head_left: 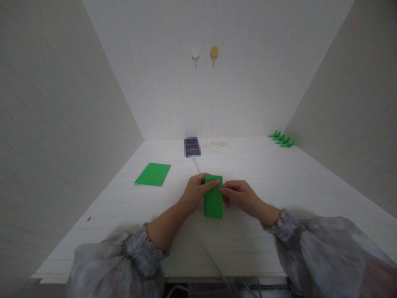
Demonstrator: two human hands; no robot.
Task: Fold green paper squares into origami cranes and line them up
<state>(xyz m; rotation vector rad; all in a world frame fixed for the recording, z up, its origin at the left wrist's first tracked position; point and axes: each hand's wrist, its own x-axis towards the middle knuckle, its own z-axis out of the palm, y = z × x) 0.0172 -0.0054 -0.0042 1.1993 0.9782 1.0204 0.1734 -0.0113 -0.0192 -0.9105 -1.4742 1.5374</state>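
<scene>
A folded green paper (213, 202) lies upright in front of me on the white table (248, 244). My left hand (196, 191) grips its upper left edge, thumb laid across the top. My right hand (238, 193) pinches the paper's upper right edge with curled fingers. Both hands meet at the paper's top half; its lower half hangs free over the tabletop.
A stack of green paper sheets (153, 174) lies to the left. A phone (192, 147) stands at the back with a cable (204, 248) running toward me under the paper. Several folded green paper figures (281, 139) sit at the back right. Two hooks (204, 54) hang on the wall.
</scene>
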